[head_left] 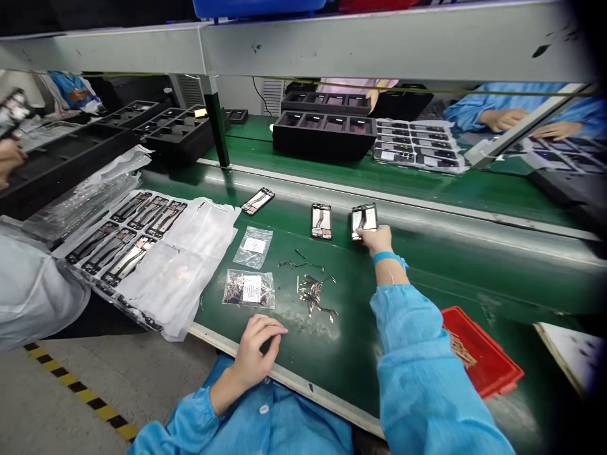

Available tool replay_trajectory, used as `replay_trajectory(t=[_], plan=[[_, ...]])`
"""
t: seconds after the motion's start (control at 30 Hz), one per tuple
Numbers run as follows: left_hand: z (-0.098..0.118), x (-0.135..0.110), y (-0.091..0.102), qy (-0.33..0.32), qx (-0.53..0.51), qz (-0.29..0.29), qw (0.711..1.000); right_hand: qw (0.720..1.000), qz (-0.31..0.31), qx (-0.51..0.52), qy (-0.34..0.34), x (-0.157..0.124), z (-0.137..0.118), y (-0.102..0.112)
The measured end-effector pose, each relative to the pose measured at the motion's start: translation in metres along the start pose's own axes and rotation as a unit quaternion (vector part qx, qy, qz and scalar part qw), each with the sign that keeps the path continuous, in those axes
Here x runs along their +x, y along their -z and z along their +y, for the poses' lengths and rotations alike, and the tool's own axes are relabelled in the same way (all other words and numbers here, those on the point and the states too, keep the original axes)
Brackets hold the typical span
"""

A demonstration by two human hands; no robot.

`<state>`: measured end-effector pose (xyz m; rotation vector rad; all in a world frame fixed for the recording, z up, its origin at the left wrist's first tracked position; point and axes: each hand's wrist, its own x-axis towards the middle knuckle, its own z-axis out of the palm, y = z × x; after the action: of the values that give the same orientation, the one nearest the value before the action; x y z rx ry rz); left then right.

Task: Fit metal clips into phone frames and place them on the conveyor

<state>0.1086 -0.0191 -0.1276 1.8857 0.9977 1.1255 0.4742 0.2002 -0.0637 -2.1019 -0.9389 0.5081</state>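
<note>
Phone frame (pixel 364 218) is lying on the green conveyor belt (pixel 427 265), the right hand (pixel 377 240) gripping its near edge; the left hand (pixel 257 349) is resting loosely curled, empty.

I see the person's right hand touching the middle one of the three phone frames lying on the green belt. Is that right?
Not quite. In the head view the right hand touches the rightmost phone frame of the three on the green belt, not the middle frame, which lies untouched beside it.
</note>
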Motion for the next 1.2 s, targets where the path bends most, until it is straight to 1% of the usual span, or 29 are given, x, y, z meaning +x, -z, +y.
replay_trajectory(t=[0.07,0.1,0.17,0.23,0.27,0.3,0.33,0.37,0.4,0.43,0.47,0.5,0.53,0.57,0.6,0.63,0.67,0.7,0.73,0.8,0.83,0.87,0.9,1.0,1.1,1.2], plan=[[0.003,0.005,0.001,0.032,-0.024,0.006,0.999,0.996,-0.061,0.06,0.028,-0.029,0.001,-0.007],[0.004,0.008,-0.001,0.05,-0.042,0.009,0.998,0.991,-0.096,0.087,0.044,-0.052,0.003,-0.012],[0.007,0.013,-0.006,0.097,-0.119,0.007,0.988,0.971,-0.17,0.14,0.089,-0.112,0.01,-0.021],[0.008,0.018,-0.011,0.152,-0.227,0.008,0.962,0.946,-0.24,0.168,0.137,-0.179,0.021,-0.024],[0.008,0.02,-0.012,0.181,-0.269,0.022,0.946,0.935,-0.27,0.169,0.158,-0.209,0.028,-0.024],[0.008,0.022,-0.01,0.204,-0.289,0.04,0.935,0.926,-0.29,0.163,0.177,-0.233,0.035,-0.021],[0.008,0.025,-0.005,0.22,-0.281,0.053,0.933,0.924,-0.296,0.151,0.191,-0.25,0.044,-0.017],[0.007,0.029,0.002,0.227,-0.254,0.046,0.939,0.929,-0.282,0.135,0.2,-0.259,0.053,-0.012],[0.006,0.033,0.011,0.222,-0.216,0.009,0.951,0.938,-0.253,0.116,0.205,-0.26,0.064,-0.006],[0.006,0.037,0.02,0.202,-0.169,-0.057,0.963,0.95,-0.217,0.094,0.206,-0.255,0.076,0.0],[0.006,0.042,0.029,0.167,-0.118,-0.147,0.968,0.959,-0.183,0.071,0.206,-0.247,0.088,0.006],[0.007,0.047,0.036,0.123,-0.064,-0.238,0.961,0.965,-0.157,0.048,0.206,-0.236,0.099,0.011],[0.008,0.051,0.041,0.077,-0.011,-0.317,0.945,0.968,-0.14,0.027,0.207,-0.226,0.11,0.016],[0.009,0.055,0.043,0.035,0.036,-0.377,0.925,0.969,-0.131,0.01,0.208,-0.218,0.118,0.019],[0.011,0.058,0.041,0.003,0.072,-0.417,0.906,0.969,-0.126,-0.003,0.21,-0.212,0.125,0.021],[0.012,0.06,0.036,-0.021,0.093,-0.442,0.892,0.969,-0.123,-0.012,0.213,-0.209,0.13,0.023],[0.014,0.062,0.03,-0.035,0.098,-0.452,0.886,0.969,-0.124,-0.017,0.215,-0.209,0.132,0.023],[0.015,0.064,0.021,-0.033,0.083,-0.441,0.893,0.968,-0.125,-0.016,0.217,-0.21,0.132,0.024],[0.016,0.065,0.012,-0.018,0.058,-0.41,0.91,0.967,-0.127,-0.011,0.219,-0.214,0.131,0.024],[0.019,0.069,-0.005,0.039,0.004,-0.31,0.95,0.965,-0.139,0.013,0.221,-0.224,0.126,0.023],[0.019,0.071,-0.013,0.073,-0.014,-0.259,0.963,0.963,-0.149,0.031,0.221,-0.23,0.122,0.021],[0.02,0.073,-0.019,0.101,-0.027,-0.221,0.97,0.961,-0.16,0.05,0.22,-0.235,0.118,0.02],[0.02,0.076,-0.025,0.121,-0.036,-0.201,0.971,0.958,-0.172,0.07,0.22,-0.241,0.115,0.018],[0.018,0.081,-0.034,0.156,-0.057,-0.183,0.969,0.947,-0.196,0.121,0.224,-0.25,0.106,0.011],[0.014,0.082,-0.036,0.178,-0.061,-0.159,0.969,0.941,-0.194,0.159,0.228,-0.252,0.099,0.005],[0.015,0.078,-0.034,0.188,-0.055,-0.128,0.972,0.937,-0.183,0.181,0.235,-0.252,0.091,0.005]])
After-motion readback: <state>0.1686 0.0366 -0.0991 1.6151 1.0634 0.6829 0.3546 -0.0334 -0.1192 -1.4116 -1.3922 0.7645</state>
